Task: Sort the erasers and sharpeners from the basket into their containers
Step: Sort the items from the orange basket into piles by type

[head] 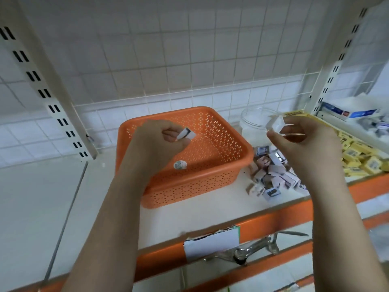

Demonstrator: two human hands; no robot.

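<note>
We are pinching a small white piece (186,133) (probably an eraser, though blur hides detail) in the left hand (156,142), above the orange basket (210,165). The right hand (303,140) is gripping a small clear plastic box (275,122) by its edges. Both are looking light and rigid; the box's smooth walls may slip, so fingertips on opposite edges suit it.
</note>
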